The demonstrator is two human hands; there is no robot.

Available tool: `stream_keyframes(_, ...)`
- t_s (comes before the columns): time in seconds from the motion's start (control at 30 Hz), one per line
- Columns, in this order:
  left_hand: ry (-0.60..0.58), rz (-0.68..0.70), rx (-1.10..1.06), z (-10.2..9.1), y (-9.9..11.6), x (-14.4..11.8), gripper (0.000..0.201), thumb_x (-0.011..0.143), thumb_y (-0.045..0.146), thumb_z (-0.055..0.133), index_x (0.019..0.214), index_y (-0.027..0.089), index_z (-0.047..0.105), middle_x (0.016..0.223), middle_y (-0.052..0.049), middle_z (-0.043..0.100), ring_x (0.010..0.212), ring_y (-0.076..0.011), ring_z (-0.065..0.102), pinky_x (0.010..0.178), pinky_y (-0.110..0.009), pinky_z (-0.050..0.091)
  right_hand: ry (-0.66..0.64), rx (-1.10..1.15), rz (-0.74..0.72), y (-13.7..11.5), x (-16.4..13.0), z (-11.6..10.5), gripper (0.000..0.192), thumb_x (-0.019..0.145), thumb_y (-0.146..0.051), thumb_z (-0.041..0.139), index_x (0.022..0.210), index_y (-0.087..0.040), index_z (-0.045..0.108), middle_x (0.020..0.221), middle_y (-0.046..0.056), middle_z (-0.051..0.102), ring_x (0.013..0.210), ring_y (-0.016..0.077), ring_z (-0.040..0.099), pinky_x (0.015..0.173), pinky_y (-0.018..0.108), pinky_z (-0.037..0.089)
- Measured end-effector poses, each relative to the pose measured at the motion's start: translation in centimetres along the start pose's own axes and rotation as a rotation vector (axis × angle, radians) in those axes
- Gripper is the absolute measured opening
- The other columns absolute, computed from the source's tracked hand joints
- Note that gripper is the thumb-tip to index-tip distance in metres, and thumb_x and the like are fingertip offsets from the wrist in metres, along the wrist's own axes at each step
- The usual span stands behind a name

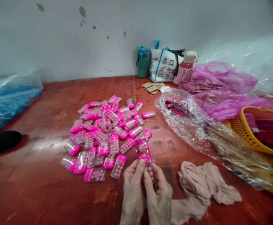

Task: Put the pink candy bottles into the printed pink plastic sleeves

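Observation:
My left hand and my right hand meet low in the middle of the view. Between their fingers is a small clear candy box filled with pink balls. A shiny printed pink wrapper stands at its upper end, with my left thumb pressed near its lower edge. How far the wrapper covers the box is hard to make out. Just beyond my hands, to the left, lies a loose heap of similar candy boxes with bright pink caps.
Right of my hands lies a crumpled beige cloth. Clear plastic sheeting, pink plastic bags and a yellow basket of pink packets line the right side. A printed bag stands against the wall; a blue-filled plastic bag lies left.

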State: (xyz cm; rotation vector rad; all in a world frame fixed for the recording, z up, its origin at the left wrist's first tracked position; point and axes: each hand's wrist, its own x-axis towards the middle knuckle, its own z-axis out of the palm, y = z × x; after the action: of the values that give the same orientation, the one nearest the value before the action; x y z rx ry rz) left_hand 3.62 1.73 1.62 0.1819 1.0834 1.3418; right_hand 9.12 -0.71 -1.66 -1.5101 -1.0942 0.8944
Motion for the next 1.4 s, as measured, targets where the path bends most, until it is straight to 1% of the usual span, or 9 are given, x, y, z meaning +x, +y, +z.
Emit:
stream_keyframes(0.13,0.008,-0.001,-0.019,-0.4,-0.5,-0.6,0.016,0.076,0.030,0.065,0.076,0.014,0.064,0.070,-0.002,0.067,0.063,-0.0125,0.062,0.060,-0.021,0.048,0.067,0.103,0.084,0.0,-0.7,0.5,0.033,0.079,-0.035,0.059,0.103,-0.013,0.064,0.088,0.010,0.072,0.077,0.0217,0.069,0.067,0.026,0.056)
stream_keyframes(0.3,0.034,-0.005,-0.107,-1.3,1.3,-0.7,0.013,0.072,0.024,0.069,0.078,0.013,0.065,0.068,-0.003,0.067,0.064,-0.0136,0.063,0.063,-0.024,0.049,-0.156,0.185,0.121,-0.4,-0.4,0.4,0.032,0.081,-0.034,0.058,0.104,-0.013,0.065,0.088,0.009,0.072,0.076,0.0208,0.069,0.065,0.024,0.056)
stream_keyframes(0.4,0.019,0.024,-0.089,-1.5,2.3,-0.7,0.014,0.071,0.023,0.070,0.077,0.011,0.067,0.068,-0.005,0.067,0.065,-0.0145,0.063,0.064,-0.025,0.050,-0.230,0.117,0.051,-0.7,-0.2,0.4,0.029,0.083,-0.029,0.056,0.107,-0.014,0.064,0.094,0.008,0.072,0.083,0.0197,0.068,0.071,0.024,0.055)
stream_keyframes(0.63,-0.021,-0.008,-0.050,-1.8,2.0,-1.0,0.016,0.074,0.026,0.067,0.080,0.011,0.070,0.072,-0.007,0.068,0.067,-0.0150,0.062,0.062,-0.024,0.050,-0.205,-0.014,-0.108,-1.3,-0.8,0.1,0.029,0.082,-0.025,0.055,0.106,-0.012,0.066,0.096,0.010,0.072,0.083,0.0191,0.068,0.074,0.022,0.053)
stream_keyframes(0.83,-0.016,-0.040,-0.049,-1.9,2.5,-1.1,0.014,0.071,0.021,0.068,0.080,0.010,0.068,0.073,-0.008,0.067,0.067,-0.0155,0.062,0.059,-0.023,0.050,-0.392,0.164,0.094,-2.2,0.0,-0.7,0.026,0.081,-0.031,0.060,0.100,-0.016,0.064,0.086,0.005,0.070,0.073,0.0157,0.065,0.064,0.019,0.051)
stream_keyframes(0.97,0.037,0.024,-0.106,-1.2,3.2,-0.7,0.012,0.070,0.021,0.070,0.078,0.013,0.066,0.066,-0.003,0.064,0.062,-0.0137,0.061,0.056,-0.022,0.049,-0.487,0.198,0.185,-2.5,0.2,-0.4,0.029,0.089,-0.041,0.045,0.095,-0.016,0.061,0.079,0.004,0.067,0.065,0.0144,0.059,0.058,0.021,0.046)
stream_keyframes(1.1,0.004,0.011,-0.061,-0.9,2.8,-0.6,0.015,0.074,0.027,0.066,0.080,0.013,0.067,0.063,-0.002,0.063,0.054,-0.0108,0.057,0.055,-0.021,0.048,-0.395,0.067,0.102,-2.1,-0.9,0.2,0.031,0.091,-0.042,0.039,0.096,-0.019,0.059,0.080,0.005,0.066,0.069,0.0169,0.060,0.062,0.024,0.044)
stream_keyframes(1.23,0.044,0.004,0.017,-1.3,1.5,-1.2,0.012,0.076,0.027,0.065,0.077,0.015,0.067,0.063,0.000,0.062,0.054,-0.0088,0.055,0.056,-0.020,0.047,-0.270,0.008,0.077,-1.8,-2.0,0.1,0.032,0.091,-0.042,0.037,0.091,-0.018,0.060,0.069,0.005,0.064,0.061,0.0178,0.059,0.054,0.024,0.043)
stream_keyframes(1.4,-0.015,-0.024,0.016,-1.7,1.5,-1.7,0.017,0.078,0.027,0.062,0.084,0.013,0.069,0.084,-0.008,0.069,0.070,-0.0150,0.061,0.061,-0.023,0.048,-0.321,0.027,0.075,-2.1,-1.5,-0.3,0.031,0.089,-0.042,0.041,0.088,-0.018,0.061,0.063,0.003,0.062,0.055,0.0156,0.058,0.050,0.021,0.042)
